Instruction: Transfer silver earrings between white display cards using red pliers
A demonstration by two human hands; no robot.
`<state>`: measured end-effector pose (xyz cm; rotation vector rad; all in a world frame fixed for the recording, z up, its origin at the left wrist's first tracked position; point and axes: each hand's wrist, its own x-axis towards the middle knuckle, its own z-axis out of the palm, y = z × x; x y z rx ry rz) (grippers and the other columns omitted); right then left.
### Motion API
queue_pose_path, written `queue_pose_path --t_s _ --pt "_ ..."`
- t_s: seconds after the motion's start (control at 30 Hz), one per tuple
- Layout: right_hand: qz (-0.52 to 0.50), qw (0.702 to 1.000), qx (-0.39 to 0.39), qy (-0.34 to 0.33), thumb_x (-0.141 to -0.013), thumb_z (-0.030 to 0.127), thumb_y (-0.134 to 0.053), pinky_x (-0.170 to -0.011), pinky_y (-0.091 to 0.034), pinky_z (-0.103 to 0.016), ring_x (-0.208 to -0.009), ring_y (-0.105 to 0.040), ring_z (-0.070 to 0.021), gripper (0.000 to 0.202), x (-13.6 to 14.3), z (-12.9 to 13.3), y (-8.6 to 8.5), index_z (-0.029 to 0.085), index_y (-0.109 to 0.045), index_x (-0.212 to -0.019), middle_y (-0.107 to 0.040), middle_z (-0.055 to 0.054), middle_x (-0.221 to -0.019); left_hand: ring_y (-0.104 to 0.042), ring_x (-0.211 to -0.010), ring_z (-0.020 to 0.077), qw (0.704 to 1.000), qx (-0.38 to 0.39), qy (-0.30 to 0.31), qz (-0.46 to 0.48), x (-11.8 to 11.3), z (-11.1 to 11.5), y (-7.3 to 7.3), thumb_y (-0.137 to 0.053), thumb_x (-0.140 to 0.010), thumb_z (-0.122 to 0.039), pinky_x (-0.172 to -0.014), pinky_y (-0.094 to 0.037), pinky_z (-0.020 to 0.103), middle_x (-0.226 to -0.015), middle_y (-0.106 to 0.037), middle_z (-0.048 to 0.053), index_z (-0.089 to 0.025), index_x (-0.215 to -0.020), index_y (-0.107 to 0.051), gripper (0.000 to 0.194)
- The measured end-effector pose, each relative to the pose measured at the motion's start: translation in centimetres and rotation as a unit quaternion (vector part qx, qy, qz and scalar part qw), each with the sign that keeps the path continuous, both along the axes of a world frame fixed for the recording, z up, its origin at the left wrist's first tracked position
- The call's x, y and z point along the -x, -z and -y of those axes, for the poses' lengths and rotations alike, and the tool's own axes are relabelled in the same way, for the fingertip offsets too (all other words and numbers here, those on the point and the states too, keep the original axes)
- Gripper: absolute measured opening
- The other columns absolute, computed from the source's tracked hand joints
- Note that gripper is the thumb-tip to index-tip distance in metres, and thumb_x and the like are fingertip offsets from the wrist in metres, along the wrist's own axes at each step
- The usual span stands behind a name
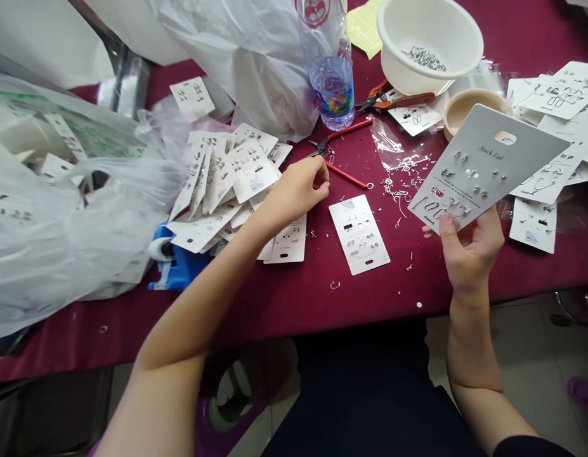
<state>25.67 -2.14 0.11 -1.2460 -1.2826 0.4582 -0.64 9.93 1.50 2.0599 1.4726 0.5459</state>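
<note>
In my right hand (477, 251) is a grey-white earring card (488, 162), gripped at its lower edge with the thumb on the front. Several pairs of small studs and hoops are fixed to it. My left hand (300, 187) is curled with thumb and fingertips together, over the red-handled pliers (346, 172); whatever is between the fingers is hidden. A second earring card (359, 235) lies flat on the table between my hands. Loose metal findings (398, 184) are scattered by a clear plastic bag (386, 143).
A pile of earring cards (246, 168) and a blue tape dispenser (179, 260) lie left. Behind stand a water bottle (332, 89) and a white bowl (386, 47) of metal bits. More cards (555, 136) lie right. White plastic bags (84, 235) crowd the left side.
</note>
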Motion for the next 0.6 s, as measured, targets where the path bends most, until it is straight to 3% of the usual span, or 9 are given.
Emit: queue_pose_path --t_s 0.13,0.3,0.43,0.6 --pt "-0.032 0.999 0.008 -0.017 -0.089 0.018 -0.068 -0.052 -0.062 -0.033 -0.06 -0.067 -0.0159 0.018 0.4 0.0 -0.3 0.025 -0.07 -0.105 -0.069 -0.003 -0.089 -0.062 -0.076 0.0134 0.987 0.078 0.029 0.137 0.7 2.6 -1.6 -0.068 -0.079 -0.018 -0.068 -0.047 0.026 -0.084 -0.068 0.002 -0.018 -0.087 -0.065 0.008" --pt "-0.064 0.995 0.009 -0.07 -0.089 0.015 -0.068 -0.054 -0.066 -0.029 -0.061 -0.068 -0.0142 0.02 1.9 0.3 -1.0 0.027 -0.07 -0.105 -0.068 -0.002 -0.089 -0.062 -0.072 0.0123 0.962 0.118 0.017 0.246 1.3 5.7 -2.6 -0.08 -0.078 -0.04 -0.063 -0.048 0.023 -0.08 -0.071 0.004 -0.017 -0.082 -0.073 0.024" --pt "-0.106 0.986 0.029 -0.123 -0.09 0.012 -0.066 -0.055 -0.066 -0.026 -0.064 -0.07 -0.0134 0.023 4.0 1.0 -1.5 0.026 -0.069 -0.108 -0.068 -0.002 -0.094 -0.065 -0.068 0.0127 0.934 0.137 0.004 0.329 1.5 7.6 -2.7 -0.087 -0.071 -0.039 -0.062 -0.053 0.024 -0.074 -0.071 0.004 -0.016 -0.075 -0.072 0.028" --pt "-0.155 0.964 0.076 -0.201 -0.093 0.012 -0.06 -0.055 -0.067 -0.025 -0.071 -0.071 -0.0144 0.027 6.6 2.1 -1.3 0.026 -0.065 -0.115 -0.068 -0.003 -0.097 -0.068 -0.074 0.0113 0.919 0.085 0.01 0.386 1.7 9.5 -2.3 -0.086 -0.074 -0.027 -0.067 -0.055 0.021 -0.075 -0.073 0.003 -0.018 -0.073 -0.073 0.016"
